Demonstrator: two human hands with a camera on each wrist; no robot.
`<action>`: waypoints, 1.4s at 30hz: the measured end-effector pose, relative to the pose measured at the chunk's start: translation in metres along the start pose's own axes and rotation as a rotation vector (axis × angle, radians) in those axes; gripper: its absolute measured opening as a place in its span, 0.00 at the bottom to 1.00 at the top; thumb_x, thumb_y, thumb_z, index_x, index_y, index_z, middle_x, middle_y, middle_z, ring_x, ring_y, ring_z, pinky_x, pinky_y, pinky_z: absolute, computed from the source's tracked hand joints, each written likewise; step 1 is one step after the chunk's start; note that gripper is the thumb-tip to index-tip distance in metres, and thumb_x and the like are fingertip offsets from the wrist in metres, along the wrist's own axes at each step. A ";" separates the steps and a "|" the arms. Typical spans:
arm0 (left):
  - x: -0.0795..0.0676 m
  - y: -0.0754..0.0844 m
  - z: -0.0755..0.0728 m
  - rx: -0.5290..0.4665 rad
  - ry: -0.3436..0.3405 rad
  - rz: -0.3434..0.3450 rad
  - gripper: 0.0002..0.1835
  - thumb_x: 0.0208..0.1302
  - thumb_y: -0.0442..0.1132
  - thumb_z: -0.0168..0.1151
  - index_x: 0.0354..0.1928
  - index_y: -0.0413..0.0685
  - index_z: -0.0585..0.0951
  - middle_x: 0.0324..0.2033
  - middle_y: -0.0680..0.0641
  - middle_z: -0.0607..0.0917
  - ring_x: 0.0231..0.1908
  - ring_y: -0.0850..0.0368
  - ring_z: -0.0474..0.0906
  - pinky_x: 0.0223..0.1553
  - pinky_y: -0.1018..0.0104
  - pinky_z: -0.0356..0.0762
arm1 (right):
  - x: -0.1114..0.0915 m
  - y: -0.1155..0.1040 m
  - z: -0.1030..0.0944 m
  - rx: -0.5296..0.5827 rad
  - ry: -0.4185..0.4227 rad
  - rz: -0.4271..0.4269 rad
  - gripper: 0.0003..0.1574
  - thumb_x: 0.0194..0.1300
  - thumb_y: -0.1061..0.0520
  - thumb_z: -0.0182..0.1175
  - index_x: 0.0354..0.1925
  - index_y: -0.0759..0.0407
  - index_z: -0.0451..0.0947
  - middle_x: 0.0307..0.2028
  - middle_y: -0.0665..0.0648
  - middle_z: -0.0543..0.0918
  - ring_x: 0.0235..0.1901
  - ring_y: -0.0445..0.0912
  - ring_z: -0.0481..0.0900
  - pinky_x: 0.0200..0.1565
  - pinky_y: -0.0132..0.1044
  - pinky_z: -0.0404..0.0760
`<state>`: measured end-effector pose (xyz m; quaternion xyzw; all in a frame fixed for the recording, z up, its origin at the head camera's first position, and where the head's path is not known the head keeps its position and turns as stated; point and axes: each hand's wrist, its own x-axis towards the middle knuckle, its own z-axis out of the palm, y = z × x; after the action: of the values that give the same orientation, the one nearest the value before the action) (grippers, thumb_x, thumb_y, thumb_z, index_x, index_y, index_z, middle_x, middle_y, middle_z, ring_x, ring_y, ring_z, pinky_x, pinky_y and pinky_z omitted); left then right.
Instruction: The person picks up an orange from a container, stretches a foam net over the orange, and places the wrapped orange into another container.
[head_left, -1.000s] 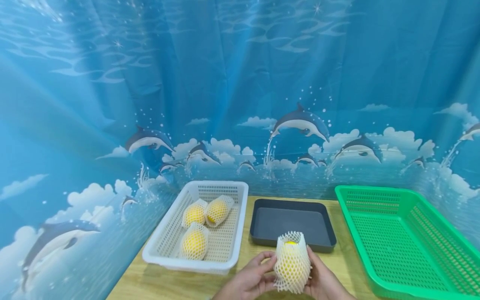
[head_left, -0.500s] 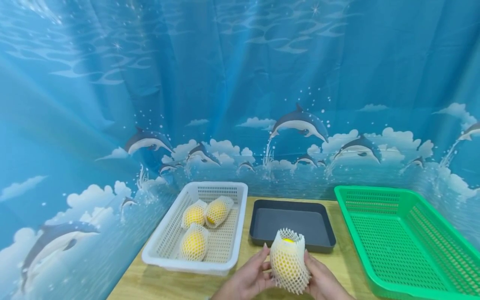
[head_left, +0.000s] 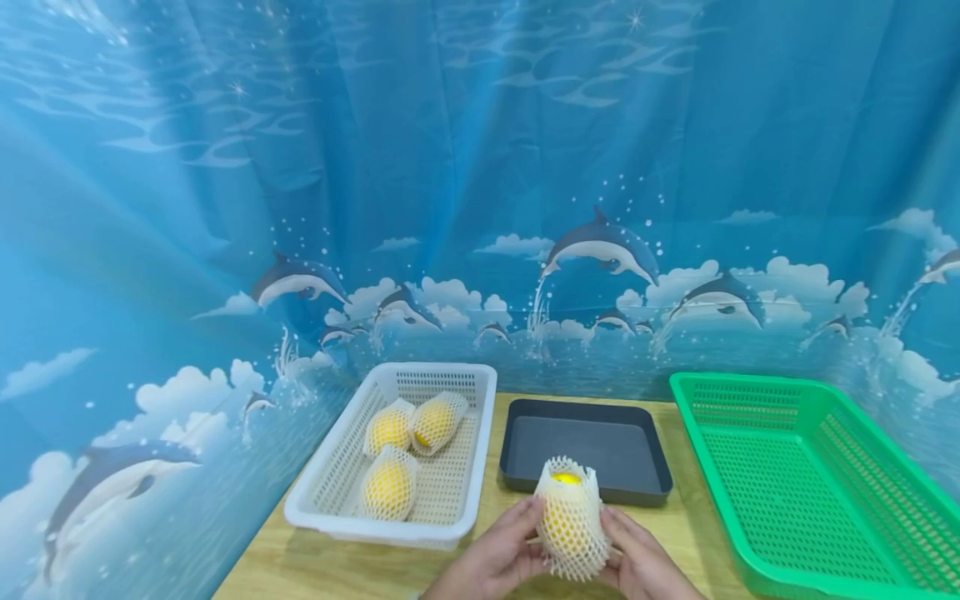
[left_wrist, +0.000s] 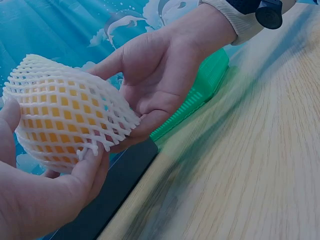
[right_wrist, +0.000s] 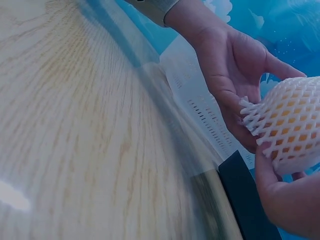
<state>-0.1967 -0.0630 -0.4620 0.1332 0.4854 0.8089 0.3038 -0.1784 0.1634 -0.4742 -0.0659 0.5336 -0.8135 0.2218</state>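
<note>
A yellow fruit in a white foam net (head_left: 572, 525) is held up in front of the dark tray, its open net end on top showing a bit of bare yellow. My left hand (head_left: 501, 554) grips it from the left side, thumb toward the upper net. From the right, my right hand (head_left: 643, 557) holds the other side. In the left wrist view, the fingers of both hands meet around the loose lower end of the net (left_wrist: 117, 127). The right wrist view cuts off part of the netted fruit (right_wrist: 295, 125). The net hides which kind of fruit it is.
A white basket (head_left: 300, 510) on the left holds three more netted yellow fruits (head_left: 388, 487). Behind my hands lies a dark grey tray (head_left: 585, 433). On the right stands a green basket (head_left: 795, 483). A blue dolphin-print curtain (head_left: 480, 208) hangs behind the wooden table (head_left: 300, 571).
The netted fruit has shifted slightly left and tilted a little between my hands. My fingers have moved on it, with the left thumb changing its place on the net.
</note>
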 end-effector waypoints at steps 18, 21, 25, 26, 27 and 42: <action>0.001 -0.004 -0.001 0.079 -0.030 0.025 0.29 0.72 0.48 0.53 0.68 0.42 0.61 0.42 0.48 0.82 0.40 0.59 0.82 0.44 0.67 0.82 | 0.002 -0.008 0.006 -0.002 -0.011 0.100 0.52 0.71 0.25 0.31 0.70 0.65 0.45 0.50 0.60 0.76 0.49 0.49 0.79 0.55 0.44 0.78; 0.000 -0.003 -0.001 0.077 -0.051 0.025 0.27 0.72 0.47 0.53 0.67 0.42 0.62 0.42 0.48 0.83 0.41 0.59 0.82 0.45 0.67 0.81 | 0.003 -0.006 0.006 -0.008 -0.006 0.097 0.51 0.71 0.25 0.32 0.70 0.65 0.48 0.50 0.60 0.77 0.49 0.50 0.79 0.55 0.45 0.78; -0.002 -0.002 0.000 0.079 -0.042 0.016 0.28 0.73 0.47 0.53 0.68 0.42 0.61 0.41 0.48 0.82 0.40 0.59 0.81 0.44 0.67 0.81 | 0.003 -0.004 0.005 0.002 -0.004 0.087 0.45 0.72 0.28 0.33 0.67 0.61 0.55 0.49 0.59 0.77 0.49 0.49 0.79 0.54 0.44 0.78; -0.002 -0.001 0.000 0.081 -0.037 0.010 0.29 0.73 0.48 0.53 0.68 0.42 0.61 0.41 0.48 0.82 0.40 0.59 0.81 0.44 0.68 0.81 | 0.003 -0.004 0.005 0.006 -0.003 0.083 0.43 0.73 0.28 0.33 0.67 0.60 0.56 0.49 0.58 0.77 0.49 0.49 0.79 0.54 0.44 0.78; -0.002 -0.001 0.000 0.088 -0.031 0.009 0.30 0.73 0.48 0.53 0.69 0.42 0.60 0.41 0.48 0.82 0.40 0.59 0.81 0.43 0.68 0.81 | 0.003 -0.003 0.006 0.008 0.000 0.078 0.42 0.73 0.29 0.33 0.66 0.59 0.56 0.49 0.58 0.77 0.49 0.49 0.79 0.54 0.44 0.78; 0.004 0.003 0.001 0.250 0.111 0.152 0.33 0.68 0.42 0.59 0.71 0.45 0.59 0.63 0.40 0.69 0.53 0.51 0.75 0.53 0.54 0.78 | 0.002 -0.002 0.005 -0.023 0.001 0.019 0.47 0.75 0.33 0.31 0.74 0.66 0.43 0.52 0.55 0.75 0.53 0.47 0.75 0.57 0.48 0.75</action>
<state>-0.2007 -0.0613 -0.4594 0.1615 0.5868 0.7690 0.1954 -0.1795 0.1586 -0.4700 -0.0628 0.5435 -0.8053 0.2286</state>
